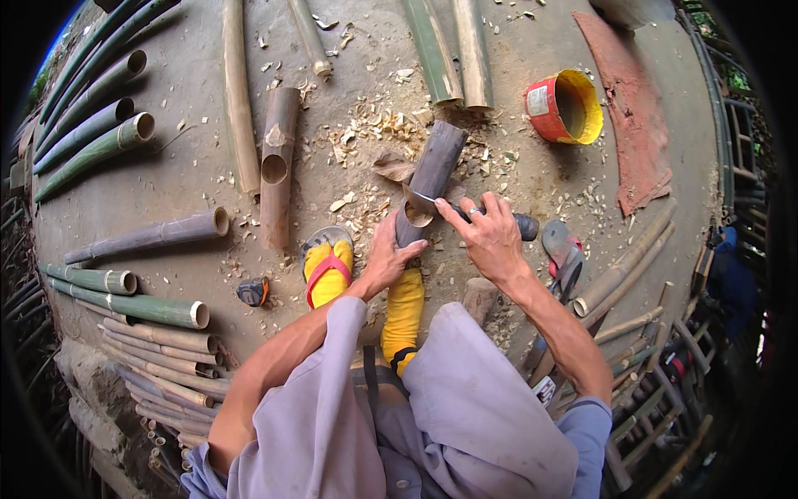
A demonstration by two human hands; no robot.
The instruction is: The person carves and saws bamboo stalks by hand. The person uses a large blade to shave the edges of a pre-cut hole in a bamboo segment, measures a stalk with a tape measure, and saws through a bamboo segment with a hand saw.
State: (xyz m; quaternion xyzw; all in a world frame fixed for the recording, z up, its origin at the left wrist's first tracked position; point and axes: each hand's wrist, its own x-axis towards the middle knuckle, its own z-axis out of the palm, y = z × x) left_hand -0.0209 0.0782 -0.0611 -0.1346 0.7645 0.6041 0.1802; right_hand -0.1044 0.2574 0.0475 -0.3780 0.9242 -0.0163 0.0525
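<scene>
Left hand (389, 256): clasped round the near end of the bamboo section (428, 181), thumb by its open mouth.
Right hand (490, 235): clenched on the dark handle of the knife (465, 212); ring on one finger.
Knife: blade laid across the section's cut rim.
Bamboo section: brown, hollow, slanting away over the concrete floor (183, 179), near end above the feet.
Feet: yellow socks (405, 312), red-strapped sandal (327, 264).
Can (566, 106): red outside, yellow inside, on its side, pale rectangular label on the wall, well right of the section.
Shavings (374, 133): scattered beyond the section.
Poles (125, 303): green and brown, stacked left.
</scene>
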